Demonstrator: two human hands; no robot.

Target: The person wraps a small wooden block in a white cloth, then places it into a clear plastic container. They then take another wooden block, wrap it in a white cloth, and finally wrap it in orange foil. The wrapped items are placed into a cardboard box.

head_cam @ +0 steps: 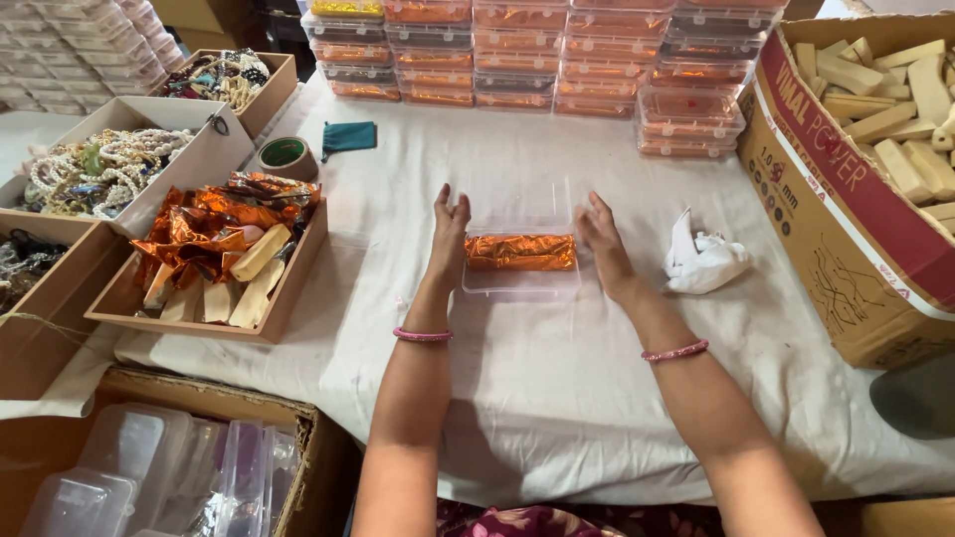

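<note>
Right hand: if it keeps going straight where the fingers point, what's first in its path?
Likely bare white cloth, then the stacked clear boxes at the table's far edge. The right hand points up-table; depth is unclear.

Bare counter (557, 398) is left open in front of the clear box (520, 264). Passage is blocked behind by stacked boxes (557, 60), leftward by the tray (214, 264), rightward by crumpled cloth (704, 261) and carton (856, 209).

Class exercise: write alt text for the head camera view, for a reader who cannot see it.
Two bare hands, left hand and right hand, flank a clear plastic box holding an orange foil-wrapped bar on a white-clothed table. Stacked filled boxes stand behind; a tray of foil wrappers sits left.
</note>
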